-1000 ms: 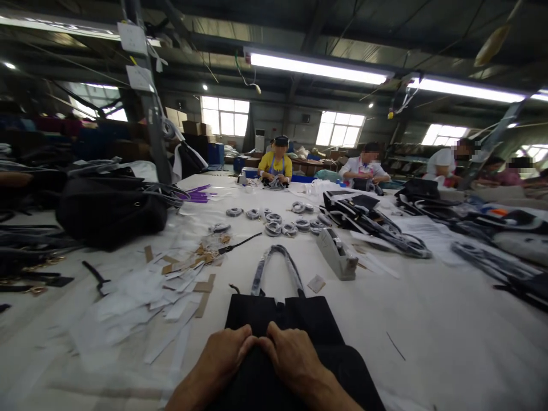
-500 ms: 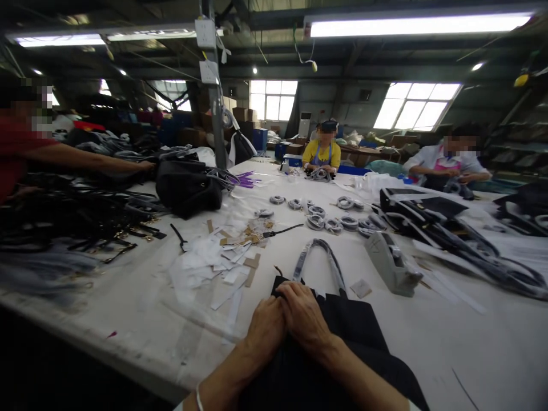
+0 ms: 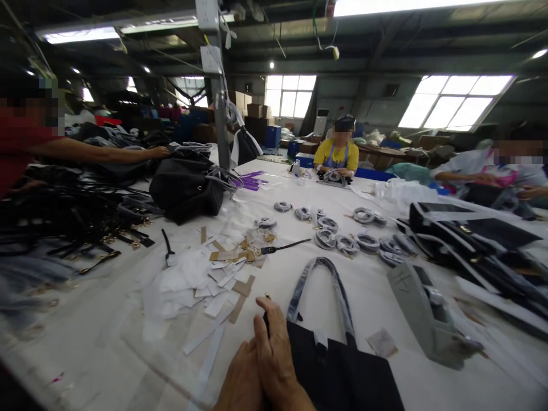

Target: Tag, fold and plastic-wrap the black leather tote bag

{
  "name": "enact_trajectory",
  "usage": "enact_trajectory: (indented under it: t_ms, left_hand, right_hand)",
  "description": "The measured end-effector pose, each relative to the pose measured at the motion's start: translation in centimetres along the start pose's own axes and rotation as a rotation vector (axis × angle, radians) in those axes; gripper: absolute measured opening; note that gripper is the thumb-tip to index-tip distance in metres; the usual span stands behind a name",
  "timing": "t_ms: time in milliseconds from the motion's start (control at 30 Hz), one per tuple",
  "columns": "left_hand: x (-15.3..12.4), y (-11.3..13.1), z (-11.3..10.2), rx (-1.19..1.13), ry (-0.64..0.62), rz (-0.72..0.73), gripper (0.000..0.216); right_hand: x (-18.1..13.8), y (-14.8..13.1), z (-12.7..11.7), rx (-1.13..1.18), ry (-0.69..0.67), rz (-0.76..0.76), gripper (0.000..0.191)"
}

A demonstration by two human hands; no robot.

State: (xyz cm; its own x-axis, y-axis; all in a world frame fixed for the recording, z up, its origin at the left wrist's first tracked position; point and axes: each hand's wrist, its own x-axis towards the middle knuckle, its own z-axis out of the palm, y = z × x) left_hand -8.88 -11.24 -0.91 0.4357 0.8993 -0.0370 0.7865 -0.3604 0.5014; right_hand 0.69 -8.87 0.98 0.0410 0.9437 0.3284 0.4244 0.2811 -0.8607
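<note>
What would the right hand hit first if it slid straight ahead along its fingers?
The right hand would likely meet the brown cardboard strips on the white table first; depth is unclear.

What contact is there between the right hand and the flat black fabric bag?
Touching. The head view shows the right hand with fingers on the flat black fabric bag at its left corner.

Black tote bag (image 3: 342, 374) flat on white table, wrapped handle (image 3: 323, 291) extended away.
</note>
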Motion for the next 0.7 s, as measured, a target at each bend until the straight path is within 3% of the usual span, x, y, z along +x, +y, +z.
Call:
enact_trajectory:
  t_ms: [167, 300, 400, 500, 533, 700]
  left_hand:
    - [-0.9, -0.5, 0.0, 0.032, 0.03, 0.088, 0.019]
    - [0.3, 0.1, -3.8, -0.149, 0.124, 0.082, 0.012]
    - [4.1, -0.9, -8.4, -0.138, 0.23, 0.015, 0.015]
    - [9.4, -3.8, -11.6, 0.191, 0.255, -0.068, 0.017]
    - [11.2, -4.9, -12.1, 0.324, 0.212, -0.104, 0.018]
    - [17.1, -8.1, -11.3, 0.432, 0.126, -0.132, 0.024]
  right_hand:
    - [1.7, 1.6, -0.8, 0.263, -0.114, 0.115, 0.032]
    - [2.3, 2.4, -1.3, 0.3, -0.127, 0.18, 0.031]
    - [2.8, 2.3, -1.4, 0.374, -0.133, 0.276, 0.034]
    - [3.3, 2.5, -1.7, 0.448, -0.123, 0.384, 0.038]
    - [3.4, 2.6, -1.7, 0.481, -0.114, 0.42, 0.039]
    - [3.7, 3.4, -1.7, 0.771, -0.026, 0.582, 0.038]
